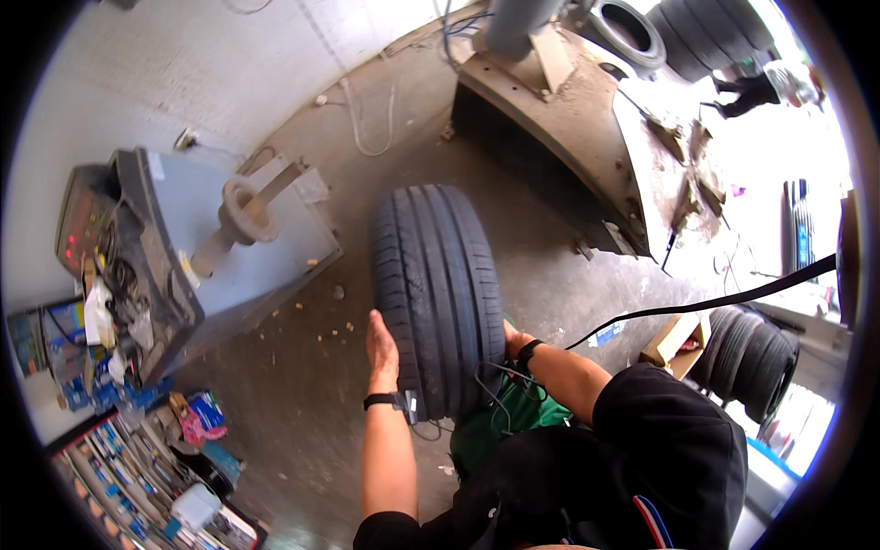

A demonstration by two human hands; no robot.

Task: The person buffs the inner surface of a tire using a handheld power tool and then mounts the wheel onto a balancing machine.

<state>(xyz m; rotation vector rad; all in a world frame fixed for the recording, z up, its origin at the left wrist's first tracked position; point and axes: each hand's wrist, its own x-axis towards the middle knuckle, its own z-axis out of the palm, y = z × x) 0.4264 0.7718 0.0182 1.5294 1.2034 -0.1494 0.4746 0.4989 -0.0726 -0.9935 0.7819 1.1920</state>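
Observation:
A black car tyre (pixel 435 284) stands on edge in front of me, its grooved tread facing up at me. Against its left sidewall lies my left hand (pixel 382 353), palm inward with the fingers pointing forward. My right hand (pixel 513 339) grips the opposite side, its fingers mostly hidden behind the tyre. Between them the two hands hold the tyre. I cannot tell whether its lower edge touches the floor. Both wrists carry dark bands, and a thin cable hangs near the right one.
To the left stands a wheel balancer (pixel 247 238) with a protruding shaft. A tyre changer (pixel 550 137) with a clamping turntable (pixel 683 174) is at the far right. Below the balancer sits a parts tray (pixel 137 477). Stacked tyres (pixel 747 357) and an open carton (pixel 678 344) lie right. A person (pixel 779 84) is farther off.

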